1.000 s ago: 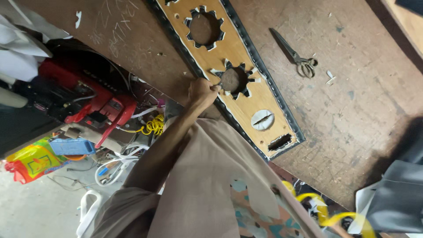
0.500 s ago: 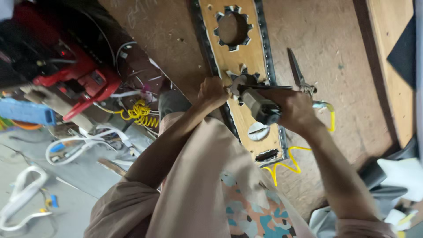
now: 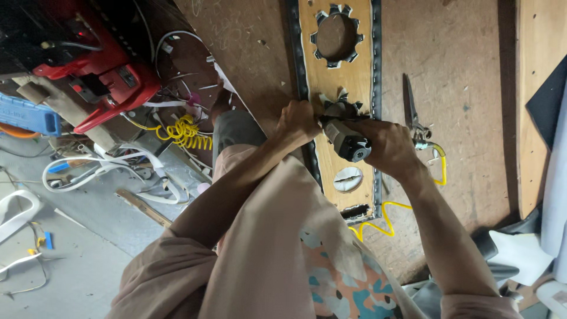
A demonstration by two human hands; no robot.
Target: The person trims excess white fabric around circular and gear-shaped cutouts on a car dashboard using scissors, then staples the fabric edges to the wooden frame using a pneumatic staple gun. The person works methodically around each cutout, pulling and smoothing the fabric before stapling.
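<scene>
A long wooden panel (image 3: 354, 71) with dark fabric edging lies on the brown workbench; it has star-shaped cut-outs, an oval one and a slot. My right hand (image 3: 387, 147) grips a dark pneumatic tool (image 3: 347, 142), its nose pressed at the middle star cut-out (image 3: 341, 106). My left hand (image 3: 298, 121) rests on the panel's left edge beside that cut-out, fingers curled against the tool's front. A yellow coiled air hose (image 3: 384, 215) trails from under my right wrist.
Scissors (image 3: 411, 109) lie on the bench right of the panel. A light wooden board (image 3: 534, 106) runs along the right. On the floor to the left are a red machine (image 3: 100, 65), a blue box (image 3: 26, 115), yellow coiled cord (image 3: 183, 133) and white straps (image 3: 100, 174).
A second ago only my left hand touched the panel. My right hand has come in with the pneumatic tool and set it against the middle cut-out. The view has shifted.
</scene>
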